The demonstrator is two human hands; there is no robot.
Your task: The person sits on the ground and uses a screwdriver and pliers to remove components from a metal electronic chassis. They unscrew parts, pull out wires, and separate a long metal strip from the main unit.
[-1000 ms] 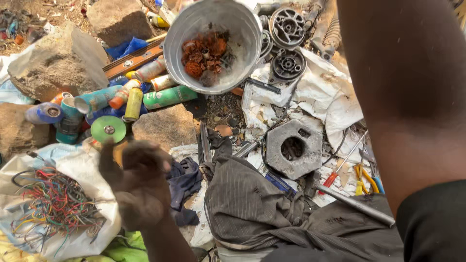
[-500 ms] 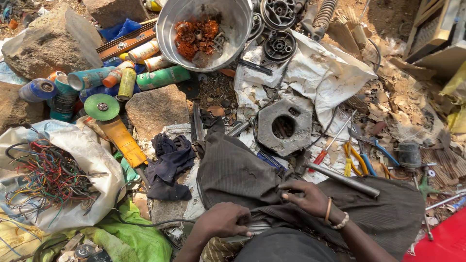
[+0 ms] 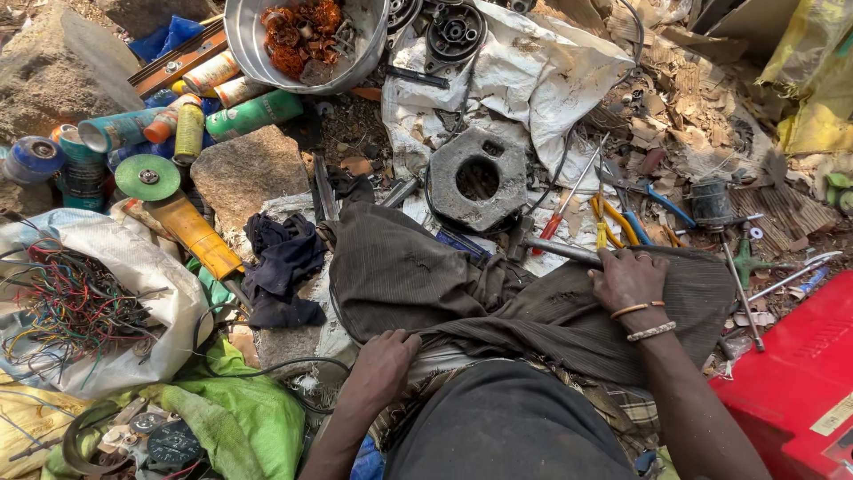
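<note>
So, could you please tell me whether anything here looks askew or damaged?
Yes: the spray cans lie tipped in a heap by the basin, and loose wires spill tangled over a white sack. Both hands, left and right, rest on dark cloth.

Labelled spray cans (image 3: pixel 191 124), green, yellow and blue, lie at upper left beside a metal bowl (image 3: pixel 244 53); a pale label (image 3: pixel 833 416) sticks on the red case (image 3: pixel 791 382) at lower right.

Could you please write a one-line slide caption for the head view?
Both hands, left hand and right hand, press a dark cloth over the lap amid scrap metal.
</note>
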